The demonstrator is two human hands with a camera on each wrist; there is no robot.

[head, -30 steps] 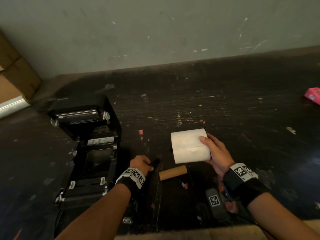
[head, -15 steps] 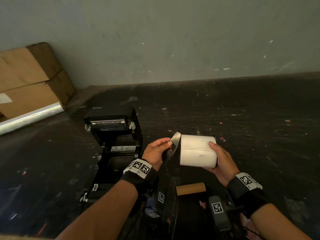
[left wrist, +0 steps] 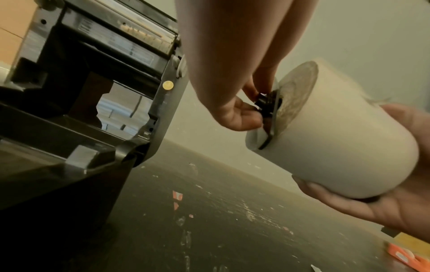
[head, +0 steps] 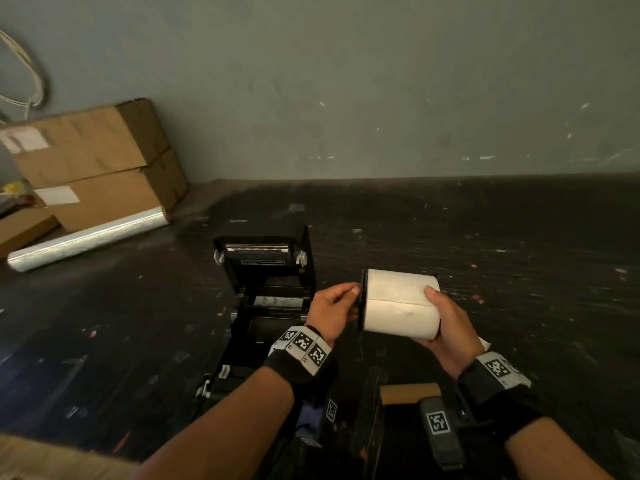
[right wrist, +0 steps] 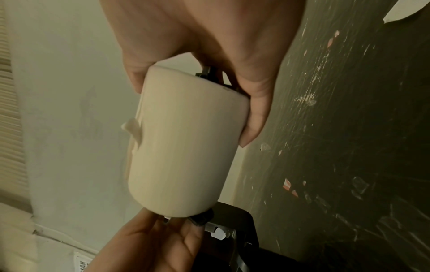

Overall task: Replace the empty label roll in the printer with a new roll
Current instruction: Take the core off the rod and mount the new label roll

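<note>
My right hand (head: 440,323) grips a full white label roll (head: 398,304) (left wrist: 335,136) (right wrist: 186,147), lying sideways in the air to the right of the printer. A black spindle holder (head: 362,299) (left wrist: 267,108) sits against the roll's left end, and my left hand (head: 334,308) (left wrist: 237,114) pinches its hub. The black printer (head: 266,271) (left wrist: 81,92) stands with its lid up and its roll bay bare. The empty brown cardboard core (head: 408,393) lies on the surface near me, below the roll.
Stacked cardboard boxes (head: 93,164) and a shiny film roll (head: 86,240) lie at the back left against the grey wall. An orange packet (left wrist: 409,255) lies on the dark scuffed surface to the right. A tagged black device (head: 440,431) sits by my right wrist.
My left hand rose from the surface with the black holder and brought it against the roll's left end. The right hand kept the roll and shifted it slightly left. The head view tilted up.
</note>
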